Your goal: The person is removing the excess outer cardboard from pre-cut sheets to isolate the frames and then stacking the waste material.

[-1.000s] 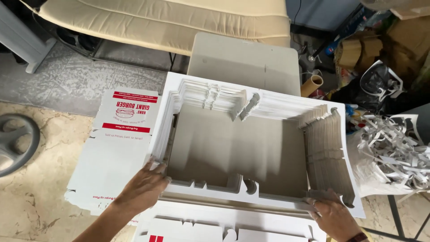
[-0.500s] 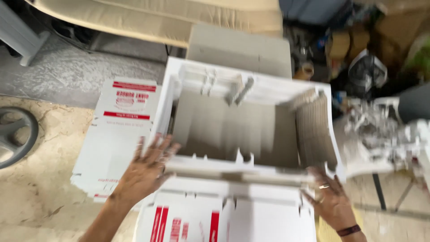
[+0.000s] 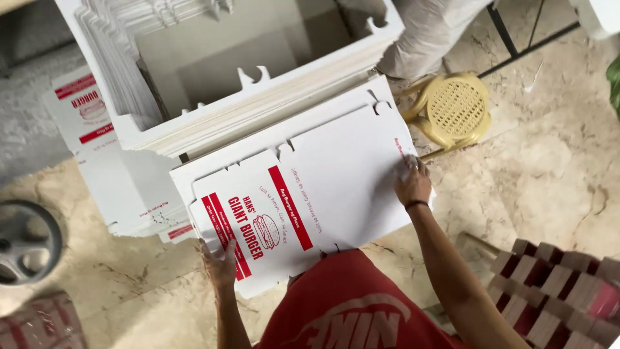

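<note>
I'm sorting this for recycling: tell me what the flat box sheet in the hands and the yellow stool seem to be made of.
Box sheet: likely thin paperboard, smooth white with red print; die-cut tabs and fold creases show, and it lies flat under both hands.
Stool: probably moulded plastic, pale yellow and matte; its seat is a woven-look lattice with holes, though painted rattan cannot be ruled out.
</note>
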